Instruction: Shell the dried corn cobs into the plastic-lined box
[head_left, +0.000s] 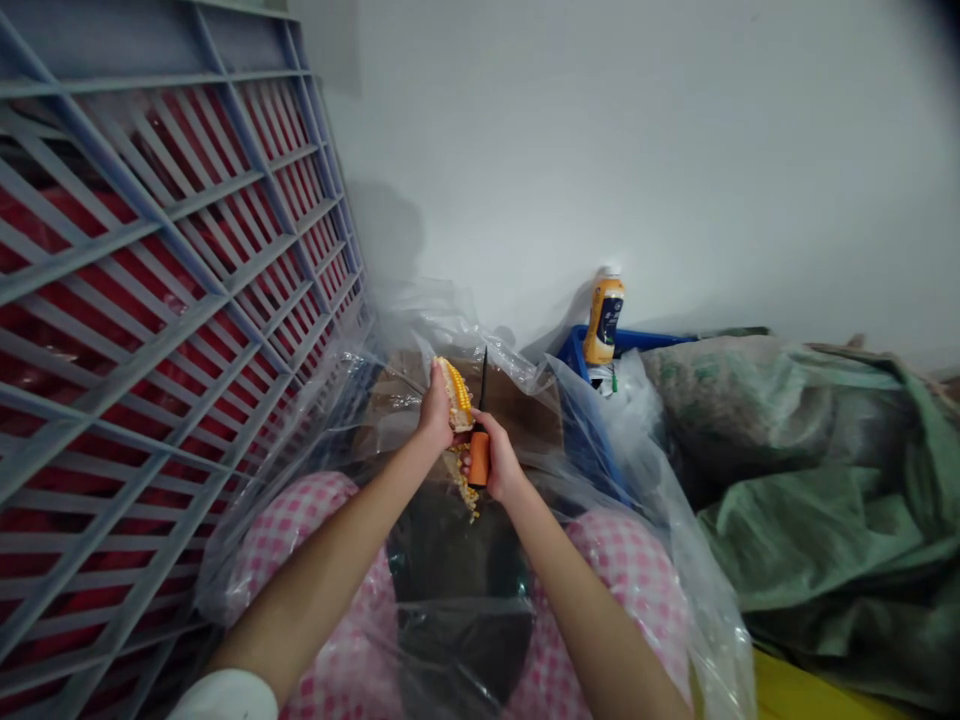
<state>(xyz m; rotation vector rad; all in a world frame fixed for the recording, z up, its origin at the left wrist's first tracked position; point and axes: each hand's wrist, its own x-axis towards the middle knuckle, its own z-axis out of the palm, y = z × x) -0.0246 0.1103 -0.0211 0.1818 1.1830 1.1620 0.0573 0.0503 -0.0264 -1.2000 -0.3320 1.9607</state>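
My left hand (436, 408) is closed around a yellow corn cob (457, 393), held upright in front of me. My right hand (498, 462) grips the orange handle of a knife (480, 440); its dark blade points up alongside the cob. Loose yellow kernels (466, 488) drop just below the cob, between my wrists. Under both hands a clear plastic sheet (465, 640) lies across my lap, which is covered in pink checked fabric (637, 580).
A grey slatted crate wall (150, 300) over red material fills the left. An orange bottle (604, 318) stands in a blue crate (637, 342) by the white wall. Green sacks (810, 480) are piled at right. A cardboard box (525, 405) sits ahead under plastic.
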